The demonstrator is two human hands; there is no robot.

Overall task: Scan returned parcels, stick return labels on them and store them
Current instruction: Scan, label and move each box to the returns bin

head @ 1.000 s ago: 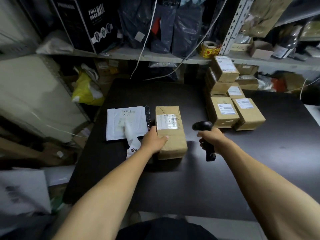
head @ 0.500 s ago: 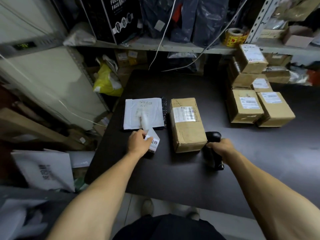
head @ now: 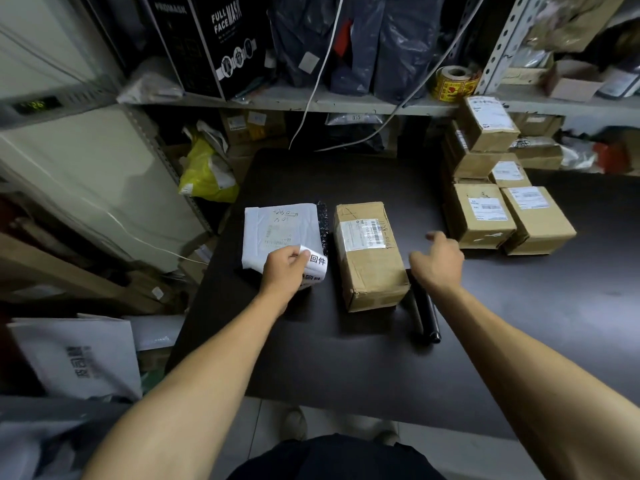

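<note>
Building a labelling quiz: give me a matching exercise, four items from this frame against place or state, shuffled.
Items:
1. black handheld barcode scanner
2. white roll of return labels
3. long brown cardboard parcel
4. yellow and red tape roll

States:
A. on the grey shelf
B. lying on the table under the right forearm
C. gripped by the left hand
D. between white mailer and scanner

Pairs: 1-B, 2-C, 3-D, 4-A

Our left hand pinches a white return label beside the brown parcel on the worktop. Our right hand hovers loose-fingered above the black scanner, which lies just right of the parcel.
</note>
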